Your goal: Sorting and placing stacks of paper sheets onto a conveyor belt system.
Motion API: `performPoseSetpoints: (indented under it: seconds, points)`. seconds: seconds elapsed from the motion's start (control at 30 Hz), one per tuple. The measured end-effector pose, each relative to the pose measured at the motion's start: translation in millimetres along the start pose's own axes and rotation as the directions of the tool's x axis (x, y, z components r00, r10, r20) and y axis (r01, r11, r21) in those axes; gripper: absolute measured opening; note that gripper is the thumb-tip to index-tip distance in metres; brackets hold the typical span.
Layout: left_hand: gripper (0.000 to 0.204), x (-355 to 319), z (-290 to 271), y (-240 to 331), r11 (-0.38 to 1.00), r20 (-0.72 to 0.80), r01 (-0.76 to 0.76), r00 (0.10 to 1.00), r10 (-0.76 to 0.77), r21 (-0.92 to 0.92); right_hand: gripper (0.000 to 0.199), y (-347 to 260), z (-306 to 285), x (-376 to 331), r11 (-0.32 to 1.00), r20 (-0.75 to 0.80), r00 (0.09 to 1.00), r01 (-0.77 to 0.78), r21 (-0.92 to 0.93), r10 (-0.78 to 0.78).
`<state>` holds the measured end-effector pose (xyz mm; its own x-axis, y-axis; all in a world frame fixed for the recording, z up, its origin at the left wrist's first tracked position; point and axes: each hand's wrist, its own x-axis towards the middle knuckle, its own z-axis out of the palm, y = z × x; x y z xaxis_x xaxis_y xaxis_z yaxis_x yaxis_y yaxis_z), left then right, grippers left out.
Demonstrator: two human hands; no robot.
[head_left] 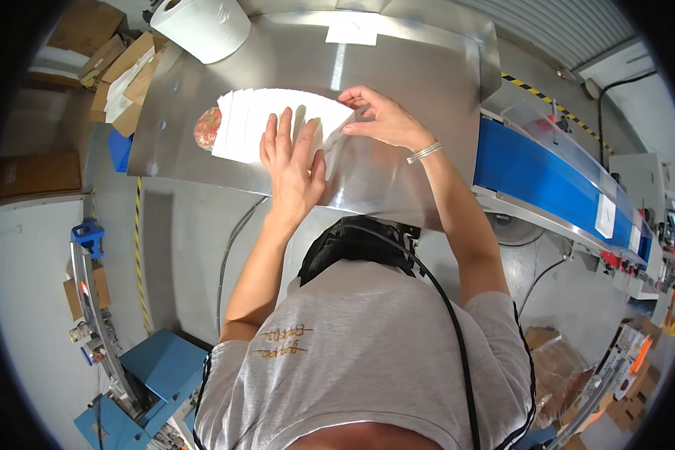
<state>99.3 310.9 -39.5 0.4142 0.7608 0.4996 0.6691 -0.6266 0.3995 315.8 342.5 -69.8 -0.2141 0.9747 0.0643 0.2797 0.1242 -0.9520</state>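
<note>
A fanned row of overlapping white sheets (236,124) lies on a metal table (420,67). A round piece with a speckled red pattern (207,129) shows at the row's left end, partly covered by the sheets. My left hand (289,161) rests on top of the sheets with its fingers stretched and apart. At the right end of the row, my right hand (386,121) curves round the edge. Its thumb and forefinger are spread, with their tips at the outermost sheet. A bracelet circles my right wrist.
A large white paper roll (202,28) stands at the table's far left. A white paper (352,30) lies at the far edge. To the right runs a blue conveyor belt (532,176) with a clear cover. Open cardboard boxes (131,75) and a blue bin (119,150) are on the left.
</note>
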Motion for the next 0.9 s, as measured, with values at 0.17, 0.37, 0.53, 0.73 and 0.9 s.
performPoseSetpoints:
  seconds: [0.17,0.37,0.53,0.73,0.9]
  points:
    - [0.043,-3,1,-6,1.000,0.017,-0.023,1.000,0.023,0.017,0.050,-5,0,-3,1.000,0.015,1.000,0.001,0.019,-0.001]
    - [0.041,-5,4,-7,0.998,0.010,-0.058,0.998,0.058,-0.003,0.049,-3,-1,-7,0.999,-0.012,1.000,-0.028,-0.016,0.028]
    - [0.036,0,1,-3,0.998,0.049,-0.059,0.997,0.061,-0.029,0.044,8,-6,-6,0.978,0.093,0.992,0.099,-0.185,-0.083]
    - [0.047,0,4,-20,0.997,-0.021,0.032,0.999,-0.031,0.064,0.045,24,-16,-64,0.896,-0.212,0.944,-0.145,0.420,0.253]
    - [0.042,-1,5,-17,0.999,-0.046,0.022,0.999,-0.020,0.042,0.046,88,-97,-162,0.923,-0.529,0.757,-0.284,0.261,0.383]
